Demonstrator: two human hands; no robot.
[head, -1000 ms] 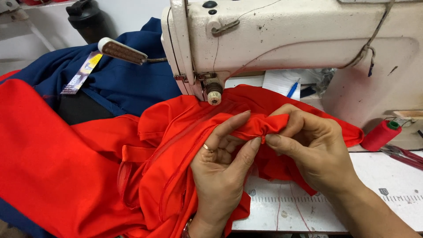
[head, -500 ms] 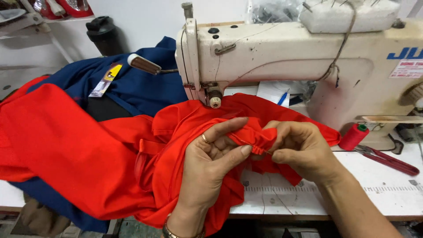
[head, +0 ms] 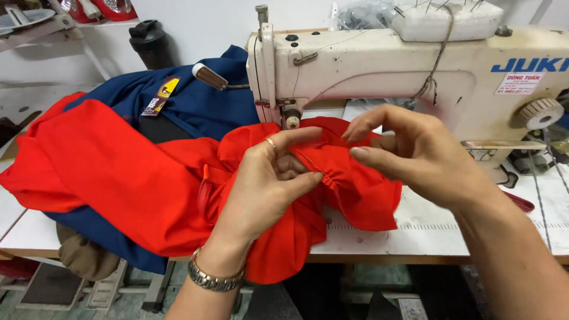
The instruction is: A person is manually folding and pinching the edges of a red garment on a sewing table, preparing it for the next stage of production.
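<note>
The left hand (head: 269, 178) pinched gathered red cloth (head: 136, 178) near the bench's (head: 427, 228) middle; the right hand (head: 415, 151), fingers loosely open and empty, hovered just right of it.

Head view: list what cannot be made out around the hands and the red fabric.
- Needle area of the sewing machine: hidden behind the red fabric.
- What the left hand pinches: the fold hides its fingertips.
- Whether the right hand touches the fabric: its own fingers block the contact.
- Dark item under the blue garment: mostly covered.
- Machine's right end: cut off by the frame edge.
</note>
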